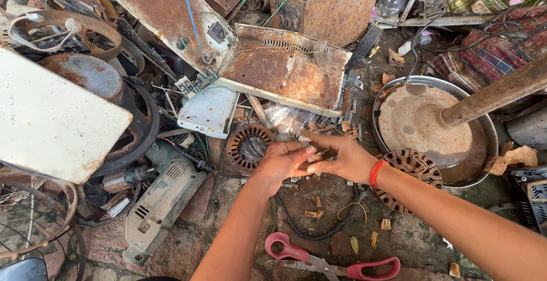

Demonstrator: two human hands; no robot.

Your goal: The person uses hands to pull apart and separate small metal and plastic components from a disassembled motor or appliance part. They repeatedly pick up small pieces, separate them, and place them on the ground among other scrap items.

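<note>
My left hand (283, 162) and my right hand (342, 157) meet at the centre of the view, fingertips pinched together on a small thin metal piece (309, 154). What exactly it is I cannot tell. A red band sits on my right wrist (374, 173). Just left of my left hand lies a rusty round motor stator (247, 146) on the ground. A second rusty stator (411, 171) lies right behind my right wrist. Below my forearms lie scissors with pink-red handles (319, 263), and a black cable (310, 232) curves on the dirt.
A grey power drill (162, 198) lies at lower left. Rusty metal panels (282, 70), a white board (48, 121), a circuit board (196, 83) and scrap fill the far side. A round metal pan with a rusty pipe (439, 122) stands right. A wire fan guard (31, 224) is at far left.
</note>
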